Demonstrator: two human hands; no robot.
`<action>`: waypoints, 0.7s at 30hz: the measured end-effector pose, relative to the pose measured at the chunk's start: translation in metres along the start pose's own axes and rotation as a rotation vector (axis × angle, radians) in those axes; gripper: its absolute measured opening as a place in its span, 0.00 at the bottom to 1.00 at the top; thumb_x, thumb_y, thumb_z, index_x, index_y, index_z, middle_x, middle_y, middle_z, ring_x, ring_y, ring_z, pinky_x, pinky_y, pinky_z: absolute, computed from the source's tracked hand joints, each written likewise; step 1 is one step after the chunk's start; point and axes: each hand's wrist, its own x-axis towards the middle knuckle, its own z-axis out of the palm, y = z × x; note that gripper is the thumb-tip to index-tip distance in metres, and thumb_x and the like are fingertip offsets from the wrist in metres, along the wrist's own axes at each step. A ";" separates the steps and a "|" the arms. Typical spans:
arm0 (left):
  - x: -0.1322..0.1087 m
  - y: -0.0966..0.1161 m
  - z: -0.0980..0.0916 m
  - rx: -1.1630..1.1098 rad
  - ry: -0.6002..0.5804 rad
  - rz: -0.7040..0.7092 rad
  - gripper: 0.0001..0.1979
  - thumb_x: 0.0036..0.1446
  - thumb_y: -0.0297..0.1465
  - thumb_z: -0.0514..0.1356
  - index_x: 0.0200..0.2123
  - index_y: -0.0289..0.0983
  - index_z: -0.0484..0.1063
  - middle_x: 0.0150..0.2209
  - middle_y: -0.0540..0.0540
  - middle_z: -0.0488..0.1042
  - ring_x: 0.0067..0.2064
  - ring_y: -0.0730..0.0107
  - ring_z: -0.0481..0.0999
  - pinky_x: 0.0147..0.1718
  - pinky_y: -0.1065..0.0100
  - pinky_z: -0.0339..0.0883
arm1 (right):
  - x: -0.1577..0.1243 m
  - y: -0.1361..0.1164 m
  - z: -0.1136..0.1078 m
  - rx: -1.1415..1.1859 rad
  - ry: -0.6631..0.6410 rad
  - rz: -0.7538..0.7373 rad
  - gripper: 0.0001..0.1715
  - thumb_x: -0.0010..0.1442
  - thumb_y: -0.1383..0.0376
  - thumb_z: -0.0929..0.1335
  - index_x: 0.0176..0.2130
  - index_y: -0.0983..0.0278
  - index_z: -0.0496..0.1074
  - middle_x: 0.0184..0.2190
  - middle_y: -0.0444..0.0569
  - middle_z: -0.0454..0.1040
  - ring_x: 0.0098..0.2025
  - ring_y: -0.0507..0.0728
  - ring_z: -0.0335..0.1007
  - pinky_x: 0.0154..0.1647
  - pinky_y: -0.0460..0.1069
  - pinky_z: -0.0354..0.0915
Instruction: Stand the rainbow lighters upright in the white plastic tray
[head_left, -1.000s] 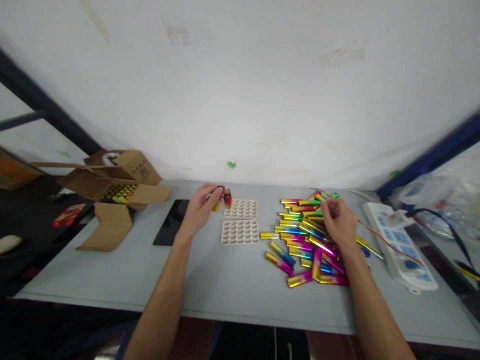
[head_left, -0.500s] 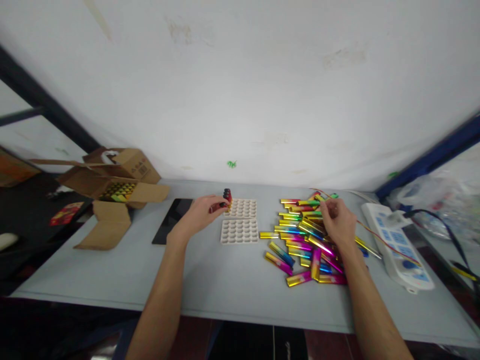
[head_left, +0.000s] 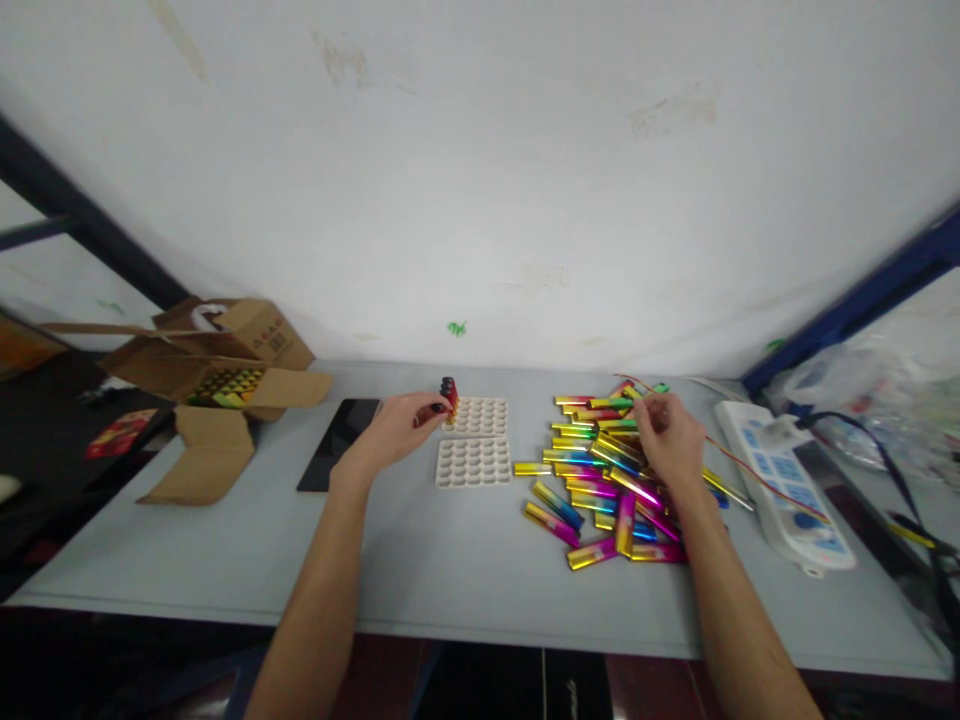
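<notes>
My left hand (head_left: 401, 428) is at the left edge of the rear white tray, its fingertips pinched round a small black-topped tube, mostly hidden by the fingers. Red-and-gold tubes with black tops (head_left: 449, 391) stand upright in a row along that side of the rear tray (head_left: 487, 415). A second white tray (head_left: 473, 463), with rows of round hollows, lies directly in front of it. On the right, my right hand (head_left: 670, 438) rests over a loose pile of shiny tubes (head_left: 592, 470) in gold, pink, blue and green. Its fingers are curled together at the pile's far side; what they grip is hidden.
A black flat panel (head_left: 330, 450) lies left of the trays. Farther left, an open cardboard box (head_left: 214, 455) holds several upright yellow tubes. A white power strip (head_left: 780, 490) with cables and a thin red-yellow wire (head_left: 750, 475) border the pile. Behind rises a white wall.
The whole view has shifted slightly. Both hands stay nearly where they were, the left at the rear tray's edge and the right over the pile.
</notes>
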 end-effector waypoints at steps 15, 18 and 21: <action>0.008 0.012 0.008 0.037 0.357 0.045 0.17 0.66 0.46 0.62 0.45 0.41 0.84 0.23 0.54 0.73 0.24 0.70 0.69 0.29 0.69 0.63 | 0.003 0.000 -0.002 0.060 0.022 0.041 0.19 0.74 0.48 0.64 0.40 0.59 0.69 0.28 0.46 0.76 0.28 0.58 0.72 0.33 0.52 0.65; 0.023 0.035 0.036 0.003 0.365 0.118 0.15 0.69 0.43 0.61 0.42 0.39 0.82 0.24 0.53 0.73 0.25 0.69 0.71 0.31 0.68 0.66 | 0.004 0.003 -0.003 0.052 0.098 0.083 0.17 0.74 0.50 0.64 0.41 0.59 0.68 0.29 0.46 0.76 0.29 0.59 0.72 0.35 0.53 0.65; 0.056 0.063 0.081 0.005 0.160 0.260 0.12 0.68 0.38 0.62 0.42 0.40 0.84 0.30 0.49 0.79 0.31 0.65 0.77 0.38 0.64 0.72 | 0.006 0.006 -0.003 0.032 0.167 0.140 0.16 0.74 0.50 0.63 0.41 0.58 0.68 0.27 0.45 0.73 0.29 0.59 0.71 0.34 0.53 0.64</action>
